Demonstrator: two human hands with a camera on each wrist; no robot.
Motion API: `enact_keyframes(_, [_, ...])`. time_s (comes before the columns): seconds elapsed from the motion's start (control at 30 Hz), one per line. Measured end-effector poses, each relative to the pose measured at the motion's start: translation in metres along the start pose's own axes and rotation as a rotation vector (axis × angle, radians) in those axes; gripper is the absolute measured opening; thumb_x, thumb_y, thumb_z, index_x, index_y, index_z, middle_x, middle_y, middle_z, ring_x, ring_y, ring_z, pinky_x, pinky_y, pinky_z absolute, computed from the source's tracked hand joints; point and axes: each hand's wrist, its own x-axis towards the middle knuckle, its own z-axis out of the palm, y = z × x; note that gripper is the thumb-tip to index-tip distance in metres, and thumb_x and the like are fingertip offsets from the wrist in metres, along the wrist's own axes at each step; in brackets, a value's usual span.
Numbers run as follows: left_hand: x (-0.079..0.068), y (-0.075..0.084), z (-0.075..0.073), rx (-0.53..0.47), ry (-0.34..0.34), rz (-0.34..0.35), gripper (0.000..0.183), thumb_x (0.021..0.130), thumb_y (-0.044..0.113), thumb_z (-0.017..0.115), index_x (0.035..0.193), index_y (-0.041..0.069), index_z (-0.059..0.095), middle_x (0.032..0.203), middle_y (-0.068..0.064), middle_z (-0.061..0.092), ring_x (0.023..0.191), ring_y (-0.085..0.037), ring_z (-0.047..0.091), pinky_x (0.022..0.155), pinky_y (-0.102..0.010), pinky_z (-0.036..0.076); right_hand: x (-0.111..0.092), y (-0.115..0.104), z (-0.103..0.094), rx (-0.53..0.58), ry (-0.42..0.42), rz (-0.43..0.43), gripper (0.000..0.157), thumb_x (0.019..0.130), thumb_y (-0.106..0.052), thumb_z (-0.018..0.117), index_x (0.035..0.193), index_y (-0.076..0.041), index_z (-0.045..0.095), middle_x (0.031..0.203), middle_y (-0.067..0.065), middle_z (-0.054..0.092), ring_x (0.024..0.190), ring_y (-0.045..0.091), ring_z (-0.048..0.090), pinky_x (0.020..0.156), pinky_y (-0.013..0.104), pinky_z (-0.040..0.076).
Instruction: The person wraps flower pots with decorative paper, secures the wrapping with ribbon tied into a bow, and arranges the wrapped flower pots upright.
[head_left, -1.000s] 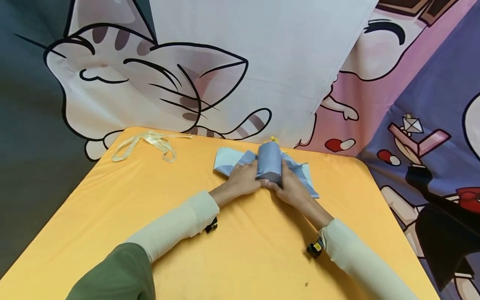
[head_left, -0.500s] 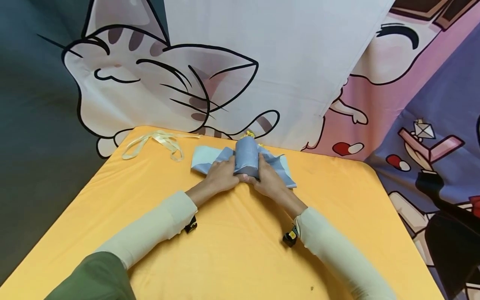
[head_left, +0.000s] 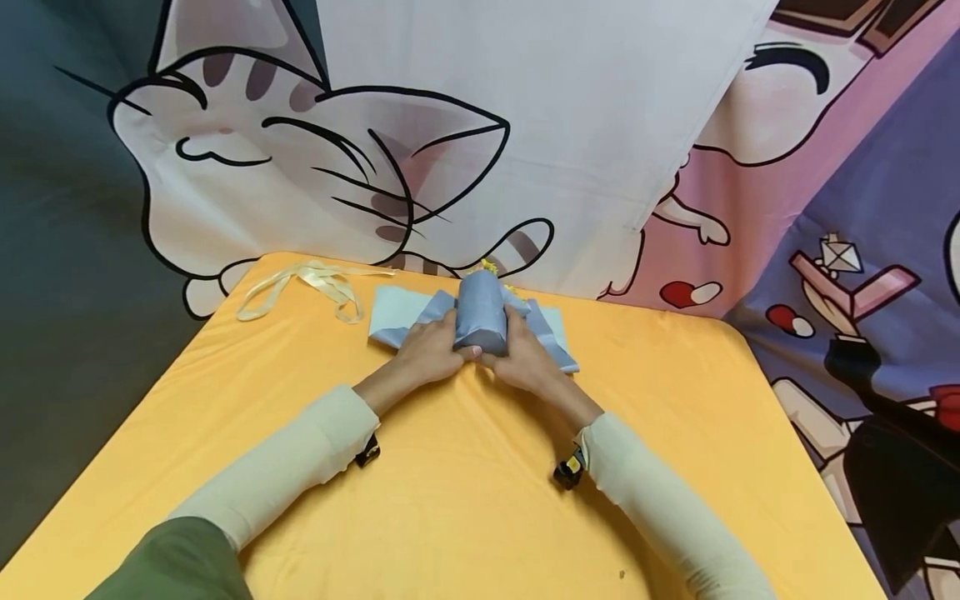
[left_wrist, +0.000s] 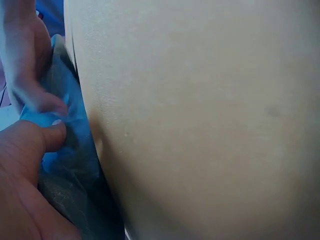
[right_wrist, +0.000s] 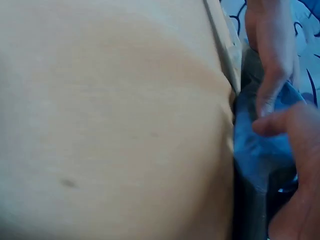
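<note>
A roll of blue wrapping paper (head_left: pixel 482 308) with small yellow flowers (head_left: pixel 489 267) at its far end lies near the back of the table in the head view. Paler blue flaps of paper (head_left: pixel 397 310) spread to both sides of it. My left hand (head_left: pixel 431 350) grips the roll's left side, and my right hand (head_left: pixel 522 354) grips its right side. Both thumbs meet at the near end. In the left wrist view a thumb (left_wrist: pixel 54 137) presses the blue paper's folded edge; the right wrist view shows the other thumb (right_wrist: pixel 270 124) there. Most fingers are hidden by the paper.
A loose cream ribbon (head_left: pixel 322 279) lies curled at the table's back left. The table (head_left: pixel 450 500) has a yellow cloth, and printed curtains (head_left: pixel 585 125) hang right behind its back edge.
Both hands have moved the paper roll to the left across the table and slightly toward the back, keeping their grip on it. The ribbon stays in place while the head view shifts a little.
</note>
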Motion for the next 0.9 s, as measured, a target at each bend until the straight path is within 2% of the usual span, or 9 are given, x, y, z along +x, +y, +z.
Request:
enact_keyframes(0.13, [-0.001, 0.001, -0.003, 0.016, -0.010, 0.013, 0.086, 0.112, 0.049, 0.066, 0.168, -0.009, 0.036, 0.152, -0.032, 0.067, 0.145, -0.047, 0.065, 0.131, -0.060, 0.041, 0.004, -0.015, -0.017, 0.084, -0.073, 0.122, 0.106, 0.106, -0.061, 0.060, 0.180, -0.003, 0.011, 0.181, 0.027, 0.033, 0.164, 0.043, 0.044, 0.134, 0.060, 0.040])
enact_keyframes(0.2, [-0.002, 0.002, -0.004, 0.024, -0.016, 0.016, 0.087, 0.113, 0.050, 0.065, 0.169, -0.009, 0.035, 0.154, -0.032, 0.066, 0.147, -0.047, 0.063, 0.132, -0.060, 0.040, 0.009, -0.027, -0.027, 0.070, -0.105, 0.200, 0.106, 0.106, -0.070, 0.050, 0.180, -0.002, 0.017, 0.181, 0.026, 0.036, 0.162, 0.043, 0.047, 0.133, 0.060, 0.041])
enact_keyframes(0.27, [-0.002, 0.001, -0.004, 0.029, -0.018, 0.018, 0.089, 0.112, 0.051, 0.065, 0.170, -0.009, 0.033, 0.157, -0.032, 0.064, 0.150, -0.047, 0.061, 0.133, -0.060, 0.039, 0.016, -0.039, -0.034, 0.009, -0.130, 0.257, 0.108, 0.105, -0.080, 0.044, 0.176, -0.001, 0.029, 0.174, 0.027, 0.046, 0.154, 0.044, 0.056, 0.130, 0.059, 0.045])
enact_keyframes(0.37, [-0.002, 0.001, -0.003, 0.032, -0.019, 0.025, 0.095, 0.112, 0.052, 0.064, 0.172, -0.012, 0.028, 0.162, -0.032, 0.060, 0.154, -0.046, 0.057, 0.134, -0.061, 0.037, 0.028, -0.057, -0.039, -0.107, -0.166, 0.308, 0.108, 0.105, -0.085, 0.043, 0.169, 0.001, 0.044, 0.168, 0.027, 0.054, 0.144, 0.045, 0.063, 0.123, 0.059, 0.051])
enact_keyframes(0.53, [-0.003, -0.002, 0.000, -0.008, -0.048, 0.039, 0.103, 0.110, 0.056, 0.065, 0.172, -0.015, 0.024, 0.169, -0.031, 0.052, 0.159, -0.045, 0.052, 0.137, -0.062, 0.032, 0.048, -0.082, -0.039, -0.262, -0.233, 0.374, 0.100, 0.106, -0.080, 0.049, 0.168, -0.002, 0.049, 0.174, 0.023, 0.050, 0.152, 0.043, 0.058, 0.129, 0.060, 0.046])
enact_keyframes(0.63, [-0.003, -0.004, -0.003, -0.108, -0.090, 0.019, 0.119, 0.101, 0.060, 0.076, 0.174, -0.014, 0.017, 0.173, -0.030, 0.048, 0.161, -0.046, 0.049, 0.138, -0.065, 0.028, 0.057, -0.091, -0.038, -0.303, -0.272, 0.398, 0.094, 0.109, -0.074, 0.052, 0.169, -0.001, 0.047, 0.173, 0.022, 0.052, 0.153, 0.040, 0.058, 0.131, 0.056, 0.046])
enact_keyframes(0.7, [-0.002, -0.006, -0.008, -0.199, -0.120, -0.011, 0.132, 0.093, 0.060, 0.086, 0.176, -0.011, 0.012, 0.174, -0.030, 0.046, 0.161, -0.048, 0.048, 0.138, -0.065, 0.031, 0.061, -0.096, -0.037, -0.303, -0.300, 0.423, 0.092, 0.111, -0.071, 0.053, 0.168, 0.000, 0.048, 0.170, 0.022, 0.055, 0.150, 0.037, 0.061, 0.125, 0.051, 0.052])
enact_keyframes(0.8, [-0.002, -0.009, -0.020, -0.334, -0.153, -0.065, 0.147, 0.084, 0.058, 0.096, 0.179, -0.003, 0.001, 0.179, -0.027, 0.040, 0.165, -0.048, 0.043, 0.137, -0.064, 0.034, 0.065, -0.098, -0.034, -0.303, -0.282, 0.435, 0.092, 0.110, -0.070, 0.057, 0.166, 0.003, 0.049, 0.167, 0.023, 0.057, 0.149, 0.036, 0.062, 0.124, 0.049, 0.053])
enact_keyframes(0.9, [-0.001, -0.013, -0.036, -0.478, -0.151, -0.092, 0.151, 0.086, 0.050, 0.097, 0.180, 0.010, -0.014, 0.185, -0.020, 0.031, 0.169, -0.044, 0.036, 0.138, -0.061, 0.033, 0.067, -0.094, -0.027, -0.289, -0.235, 0.436, 0.081, 0.107, -0.068, 0.064, 0.148, 0.002, 0.066, 0.154, 0.022, 0.065, 0.137, 0.035, 0.066, 0.118, 0.048, 0.056])
